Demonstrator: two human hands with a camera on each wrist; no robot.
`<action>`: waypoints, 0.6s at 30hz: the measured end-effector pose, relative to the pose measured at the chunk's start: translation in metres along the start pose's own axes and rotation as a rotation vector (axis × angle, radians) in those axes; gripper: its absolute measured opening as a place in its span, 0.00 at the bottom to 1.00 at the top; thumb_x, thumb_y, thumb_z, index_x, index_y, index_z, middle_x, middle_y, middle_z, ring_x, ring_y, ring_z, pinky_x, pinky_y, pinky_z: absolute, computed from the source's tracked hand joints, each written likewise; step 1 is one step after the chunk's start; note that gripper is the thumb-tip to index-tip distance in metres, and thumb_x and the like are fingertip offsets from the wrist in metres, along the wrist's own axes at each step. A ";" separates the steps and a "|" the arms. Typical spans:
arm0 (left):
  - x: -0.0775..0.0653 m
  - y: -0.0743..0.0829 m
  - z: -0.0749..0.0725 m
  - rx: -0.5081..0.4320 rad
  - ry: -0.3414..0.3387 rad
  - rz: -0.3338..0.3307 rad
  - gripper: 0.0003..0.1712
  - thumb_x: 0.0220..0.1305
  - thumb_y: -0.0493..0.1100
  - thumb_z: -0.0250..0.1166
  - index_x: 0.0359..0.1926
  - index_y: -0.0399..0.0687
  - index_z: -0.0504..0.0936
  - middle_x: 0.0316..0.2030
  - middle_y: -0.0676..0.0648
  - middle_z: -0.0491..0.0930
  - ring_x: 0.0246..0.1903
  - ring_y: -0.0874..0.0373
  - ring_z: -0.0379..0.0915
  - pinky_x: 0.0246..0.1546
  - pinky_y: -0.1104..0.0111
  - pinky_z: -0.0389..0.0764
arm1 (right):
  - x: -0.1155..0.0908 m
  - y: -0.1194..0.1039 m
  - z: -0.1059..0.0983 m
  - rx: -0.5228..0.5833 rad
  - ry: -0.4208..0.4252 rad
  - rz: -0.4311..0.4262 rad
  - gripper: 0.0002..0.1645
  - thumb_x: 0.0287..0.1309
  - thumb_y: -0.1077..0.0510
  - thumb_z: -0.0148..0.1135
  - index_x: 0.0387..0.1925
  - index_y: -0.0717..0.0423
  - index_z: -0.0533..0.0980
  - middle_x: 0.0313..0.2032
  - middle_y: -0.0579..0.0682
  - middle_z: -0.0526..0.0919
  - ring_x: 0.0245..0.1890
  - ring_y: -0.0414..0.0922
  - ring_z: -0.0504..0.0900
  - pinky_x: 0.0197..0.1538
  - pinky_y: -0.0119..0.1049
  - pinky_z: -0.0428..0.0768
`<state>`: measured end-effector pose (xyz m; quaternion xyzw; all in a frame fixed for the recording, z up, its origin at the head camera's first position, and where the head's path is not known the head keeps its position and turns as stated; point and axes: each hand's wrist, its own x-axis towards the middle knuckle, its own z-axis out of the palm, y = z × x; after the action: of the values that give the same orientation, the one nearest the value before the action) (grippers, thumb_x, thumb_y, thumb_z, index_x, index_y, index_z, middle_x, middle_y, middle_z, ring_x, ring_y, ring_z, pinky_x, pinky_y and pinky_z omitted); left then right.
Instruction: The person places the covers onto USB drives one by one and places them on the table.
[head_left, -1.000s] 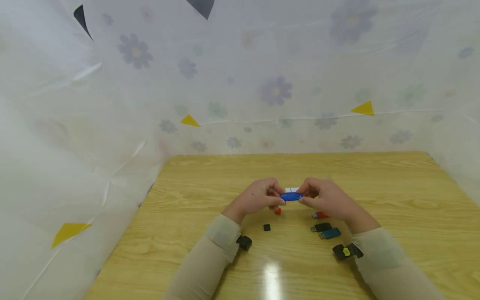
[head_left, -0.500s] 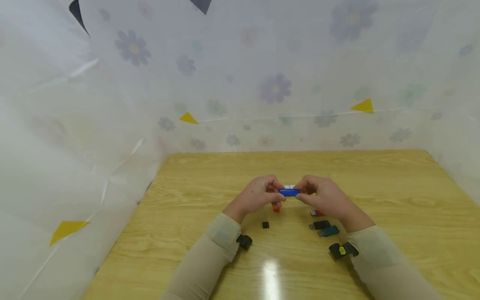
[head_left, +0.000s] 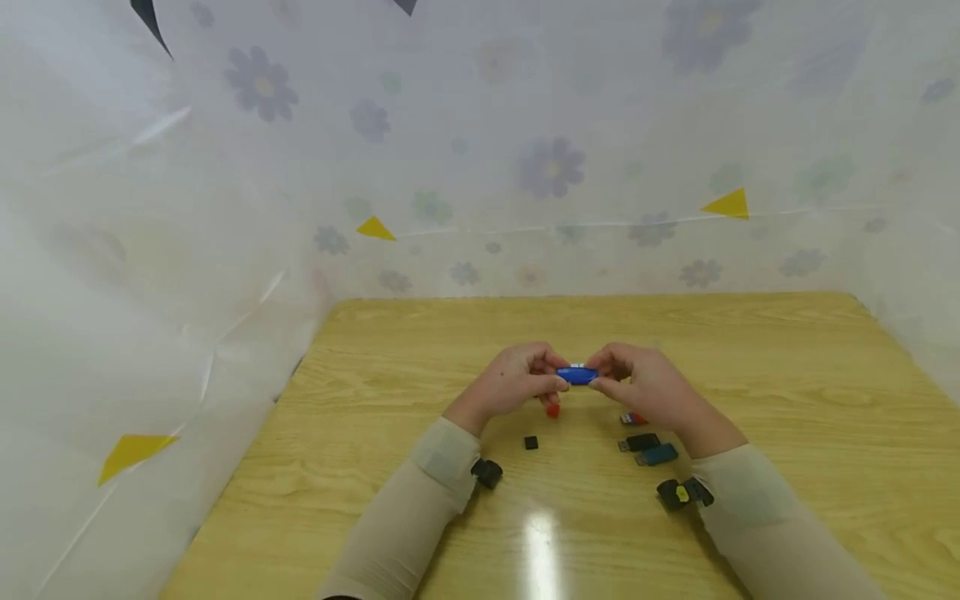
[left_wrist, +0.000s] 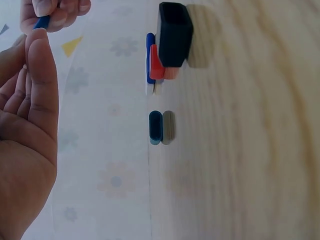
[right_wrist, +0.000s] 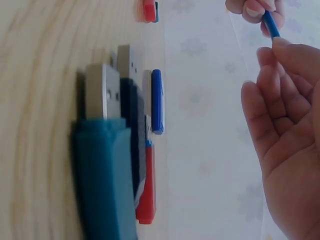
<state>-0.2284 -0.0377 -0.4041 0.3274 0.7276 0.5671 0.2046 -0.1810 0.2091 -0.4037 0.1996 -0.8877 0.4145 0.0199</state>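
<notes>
Between my two hands, above the table, is a slim blue USB flash drive (head_left: 577, 376). My left hand (head_left: 517, 379) pinches its left end between thumb and fingers. The right hand (head_left: 647, 385) pinches the other end the same way. Fingertips cover both ends, so no metal plug shows. In the left wrist view the blue drive (left_wrist: 42, 22) is mostly hidden by the fingers. Below the left hand lie a red cap (head_left: 552, 411) and a black cap (head_left: 531, 442). Near the right hand lie a red drive (head_left: 632, 419), a black drive (head_left: 639, 442) and a teal drive (head_left: 657, 454), plugs bare.
A blue and white piece (right_wrist: 157, 101) lies on the table behind the held drive; only a white bit shows in the head view. A teal cap (left_wrist: 156, 128) stands near the red one. Flowered white sheeting (head_left: 487, 167) walls the wooden table (head_left: 420, 342).
The head view has tilted down slightly, so everything sits higher in it. Both hands keep hold of the blue drive, which now covers more of the white piece behind it.
</notes>
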 end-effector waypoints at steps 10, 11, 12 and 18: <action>0.000 -0.001 -0.003 0.040 0.015 -0.006 0.08 0.71 0.43 0.67 0.47 0.48 0.81 0.39 0.30 0.84 0.35 0.32 0.82 0.40 0.48 0.84 | 0.002 0.005 -0.003 -0.136 0.053 -0.097 0.12 0.66 0.50 0.68 0.49 0.47 0.82 0.46 0.44 0.83 0.43 0.49 0.81 0.45 0.49 0.79; 0.000 -0.001 -0.003 0.042 0.016 -0.008 0.08 0.71 0.43 0.67 0.47 0.48 0.80 0.39 0.31 0.84 0.35 0.32 0.82 0.40 0.48 0.84 | 0.002 0.005 -0.003 -0.148 0.056 -0.112 0.12 0.66 0.50 0.68 0.49 0.47 0.83 0.48 0.45 0.83 0.45 0.51 0.81 0.46 0.51 0.79; 0.000 -0.001 -0.003 0.046 0.017 -0.010 0.08 0.71 0.42 0.67 0.48 0.48 0.80 0.39 0.31 0.84 0.35 0.32 0.82 0.40 0.48 0.84 | 0.002 0.006 -0.003 -0.157 0.057 -0.119 0.12 0.66 0.51 0.69 0.49 0.47 0.83 0.50 0.46 0.83 0.46 0.53 0.80 0.48 0.53 0.79; 0.000 0.000 -0.003 0.094 0.010 -0.034 0.12 0.71 0.43 0.66 0.53 0.48 0.79 0.42 0.34 0.84 0.36 0.38 0.82 0.43 0.48 0.83 | 0.001 0.007 -0.003 -0.189 0.054 -0.115 0.12 0.66 0.51 0.69 0.46 0.51 0.85 0.57 0.52 0.81 0.56 0.57 0.78 0.52 0.59 0.78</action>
<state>-0.2304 -0.0392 -0.4032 0.3214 0.7598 0.5303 0.1953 -0.1851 0.2155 -0.4068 0.2360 -0.9091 0.3323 0.0861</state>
